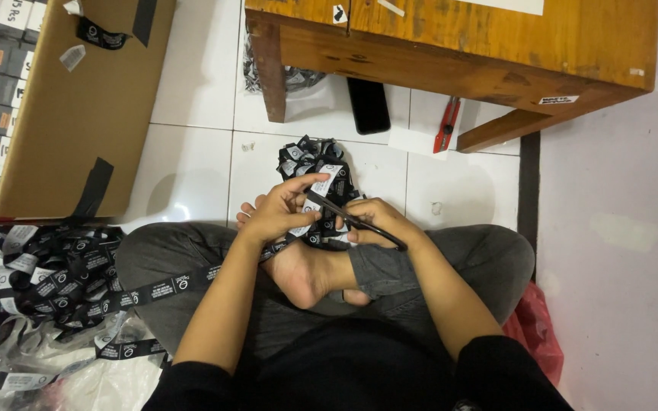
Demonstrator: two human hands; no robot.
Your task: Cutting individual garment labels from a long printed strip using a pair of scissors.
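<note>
white tiled floor [192, 91] | cardboard box [78, 99] | label pile [315, 156] | phone [368, 105] | red cutter [446, 124]

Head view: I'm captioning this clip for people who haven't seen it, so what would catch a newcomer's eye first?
At centre, the left hand pinches a black label ribbon while the right hand works black scissors over crossed legs. Cut labels pile on the white floor just ahead. A big tangle of ribbon fills the lower left, below a cardboard box.

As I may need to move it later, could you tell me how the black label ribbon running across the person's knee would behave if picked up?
Probably floppy: the black label ribbon drapes over the knee and tangles in loose heaps. Likely light, as the left hand lifts it with its fingertips. It would probably trail and snag rather than lift cleanly.
</note>
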